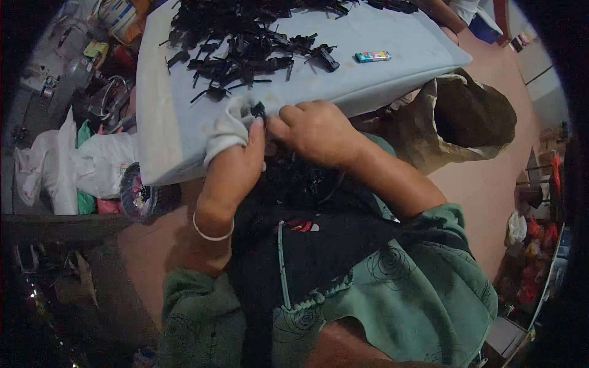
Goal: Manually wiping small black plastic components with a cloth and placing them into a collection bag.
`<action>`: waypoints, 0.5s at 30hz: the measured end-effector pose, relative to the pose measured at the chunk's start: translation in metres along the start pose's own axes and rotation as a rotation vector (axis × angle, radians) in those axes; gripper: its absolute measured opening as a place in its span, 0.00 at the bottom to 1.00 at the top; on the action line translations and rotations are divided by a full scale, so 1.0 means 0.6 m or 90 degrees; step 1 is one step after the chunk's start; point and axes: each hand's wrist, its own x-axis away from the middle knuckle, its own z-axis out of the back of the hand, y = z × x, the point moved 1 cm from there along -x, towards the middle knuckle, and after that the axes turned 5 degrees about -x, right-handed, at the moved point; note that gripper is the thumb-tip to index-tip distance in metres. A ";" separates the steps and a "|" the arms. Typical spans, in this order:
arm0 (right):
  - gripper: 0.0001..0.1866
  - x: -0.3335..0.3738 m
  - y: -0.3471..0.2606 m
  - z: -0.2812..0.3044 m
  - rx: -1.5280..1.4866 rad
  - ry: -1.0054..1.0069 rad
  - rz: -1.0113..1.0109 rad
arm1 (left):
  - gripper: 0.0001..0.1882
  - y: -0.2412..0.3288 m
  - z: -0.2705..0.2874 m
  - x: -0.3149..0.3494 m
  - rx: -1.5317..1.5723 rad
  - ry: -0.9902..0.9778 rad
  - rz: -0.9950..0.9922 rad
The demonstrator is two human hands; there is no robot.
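The left hand (236, 156) is rising from the lap, wrist bent, its fingertips pinching a small black plastic part (258, 111) at the near edge of the pale cloth-covered table (380, 37). The right hand (316, 132) is curling knuckles-up just beside it, fingers clenched; whether they grip anything cannot be told.

Both forearms enter from the lower edge and converge at the near edge of the table. The left hand (236, 156) is raised, fingertips pinched upward. The right hand (316, 130) is curled, knuckles up, touching the left fingertips.
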 end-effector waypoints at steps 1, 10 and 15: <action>0.13 0.001 -0.008 0.002 0.003 0.002 0.024 | 0.16 -0.005 0.000 -0.006 -0.070 -0.044 0.048; 0.09 0.016 0.006 0.016 -0.103 0.105 0.039 | 0.13 -0.014 -0.009 -0.014 0.282 -0.126 0.138; 0.10 0.025 0.017 0.002 -0.261 0.272 -0.059 | 0.12 -0.018 -0.018 -0.012 0.459 -0.096 0.095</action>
